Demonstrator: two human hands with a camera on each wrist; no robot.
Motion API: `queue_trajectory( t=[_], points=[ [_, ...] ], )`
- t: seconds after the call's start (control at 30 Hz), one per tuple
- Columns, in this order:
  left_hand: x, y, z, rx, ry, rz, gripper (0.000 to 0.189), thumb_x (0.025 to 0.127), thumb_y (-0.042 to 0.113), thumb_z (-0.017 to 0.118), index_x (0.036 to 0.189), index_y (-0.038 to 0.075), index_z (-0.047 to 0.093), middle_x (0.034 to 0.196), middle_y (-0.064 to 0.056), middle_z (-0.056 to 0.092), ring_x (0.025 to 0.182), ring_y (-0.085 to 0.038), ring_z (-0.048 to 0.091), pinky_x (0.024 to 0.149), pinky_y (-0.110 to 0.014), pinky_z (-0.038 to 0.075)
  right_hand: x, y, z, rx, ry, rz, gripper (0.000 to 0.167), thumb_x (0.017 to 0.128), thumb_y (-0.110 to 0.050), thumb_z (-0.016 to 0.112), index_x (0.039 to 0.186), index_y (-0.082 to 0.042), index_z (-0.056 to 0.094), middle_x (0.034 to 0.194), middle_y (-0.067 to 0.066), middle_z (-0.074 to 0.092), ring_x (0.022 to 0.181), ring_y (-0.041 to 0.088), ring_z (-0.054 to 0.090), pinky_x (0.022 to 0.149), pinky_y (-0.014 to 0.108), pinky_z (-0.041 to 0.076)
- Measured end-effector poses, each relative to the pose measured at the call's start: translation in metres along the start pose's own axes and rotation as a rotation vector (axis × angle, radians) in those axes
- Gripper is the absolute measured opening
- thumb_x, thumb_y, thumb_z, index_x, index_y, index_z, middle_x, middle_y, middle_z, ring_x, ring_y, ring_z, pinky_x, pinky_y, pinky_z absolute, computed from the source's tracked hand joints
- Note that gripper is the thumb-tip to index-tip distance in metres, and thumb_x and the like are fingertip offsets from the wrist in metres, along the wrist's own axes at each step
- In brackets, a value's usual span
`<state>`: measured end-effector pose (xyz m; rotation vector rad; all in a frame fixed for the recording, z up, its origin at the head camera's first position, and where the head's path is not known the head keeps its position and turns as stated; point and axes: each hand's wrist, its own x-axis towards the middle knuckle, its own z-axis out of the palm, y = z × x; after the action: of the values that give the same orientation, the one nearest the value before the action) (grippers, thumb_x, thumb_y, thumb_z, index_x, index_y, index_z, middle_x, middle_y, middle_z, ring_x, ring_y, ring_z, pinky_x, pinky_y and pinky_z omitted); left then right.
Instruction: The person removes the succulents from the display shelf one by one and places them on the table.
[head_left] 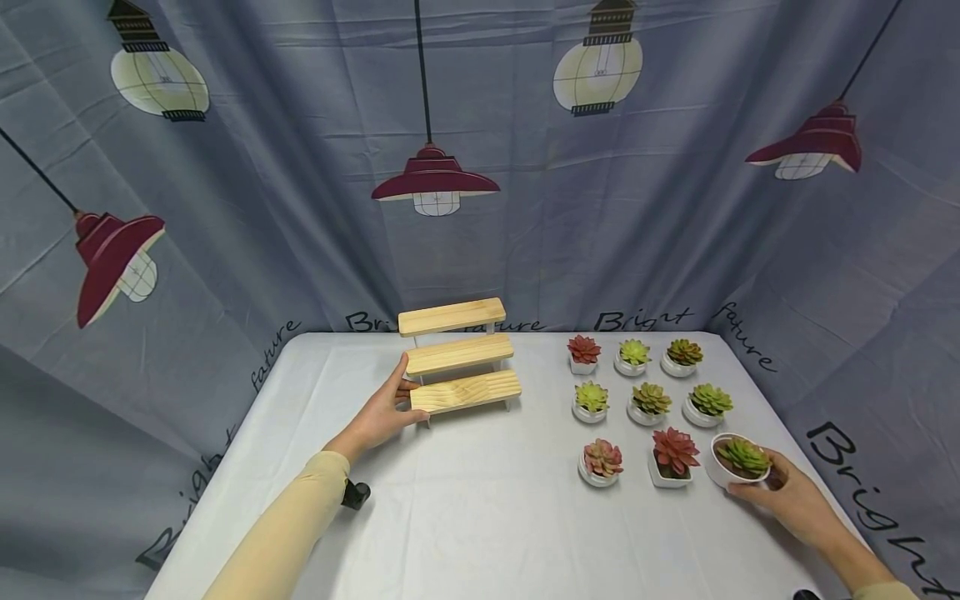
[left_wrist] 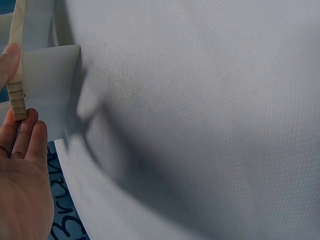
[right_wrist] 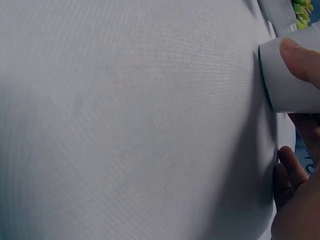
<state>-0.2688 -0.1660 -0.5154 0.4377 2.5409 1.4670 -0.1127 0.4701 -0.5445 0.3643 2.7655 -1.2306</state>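
Observation:
A three-tier wooden display stand (head_left: 468, 392) with pale planks and whitish supports stands at the back of the table, left of the succulents. My left hand (head_left: 382, 421) holds the left end of its lowest plank. The left wrist view shows the thumb on one side of that plank (left_wrist: 16, 95) and fingers at its other edge. At the right, my right hand (head_left: 806, 504) grips a round white pot (head_left: 718, 467) with a green succulent (head_left: 744, 457). Seen from the right wrist, the thumb presses the pot's wall (right_wrist: 285, 82); the pot is tilted in the head view.
Other potted succulents stand in rows on the right half, among them a red one in a square pot (head_left: 662, 478), a pinkish one (head_left: 603, 458) and a dark green one (head_left: 684, 352). A white cloth covers the table (head_left: 480, 508). Grey-blue curtains (head_left: 525, 242) hang behind and beside it.

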Motion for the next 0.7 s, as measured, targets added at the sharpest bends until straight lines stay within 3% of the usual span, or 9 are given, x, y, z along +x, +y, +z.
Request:
queue_trajectory(
  t=[0.3,0.57,0.63,0.7],
  points=[
    [0.000,0.001,0.001,-0.001,0.003,-0.008,0.118,0.088,0.023,0.085,0.166,0.030,-0.003,0.146,-0.014,0.049,0.138,-0.038,0.045,0.114,-0.054,0.039,0.003,-0.001,-0.002,-0.020,-0.023,0.054,0.112,0.087,-0.046,0.081,0.152,0.017,0.016,0.152,0.048,0.014,0.139,0.067,0.014,0.111,0.075,0.020],
    [-0.001,0.002,0.001,-0.008,-0.005,-0.009,0.118,0.088,0.022,0.084,0.165,0.033,-0.005,0.148,-0.015,0.047,0.139,-0.038,0.044,0.115,-0.054,0.039,-0.003,0.004,-0.004,-0.015,-0.054,-0.004,0.104,0.091,-0.035,0.079,0.153,0.018,0.013,0.151,0.049,0.016,0.136,0.069,0.019,0.109,0.074,0.027],
    [-0.001,0.003,0.001,-0.010,-0.007,-0.010,0.119,0.088,0.021,0.084,0.165,0.033,-0.006,0.149,-0.015,0.047,0.140,-0.038,0.044,0.115,-0.054,0.038,-0.006,0.007,-0.008,-0.012,-0.056,-0.024,0.096,0.094,-0.025,0.075,0.154,0.017,0.012,0.151,0.047,0.021,0.137,0.065,0.025,0.113,0.054,0.041],
    [-0.001,0.003,0.001,-0.012,-0.008,-0.012,0.119,0.089,0.021,0.084,0.165,0.032,-0.006,0.149,-0.016,0.046,0.140,-0.038,0.043,0.115,-0.055,0.038,-0.007,0.009,-0.012,-0.002,-0.039,-0.021,0.088,0.097,-0.013,0.067,0.156,0.015,0.009,0.152,0.045,0.022,0.137,0.062,0.027,0.111,0.051,0.043]
  ],
)
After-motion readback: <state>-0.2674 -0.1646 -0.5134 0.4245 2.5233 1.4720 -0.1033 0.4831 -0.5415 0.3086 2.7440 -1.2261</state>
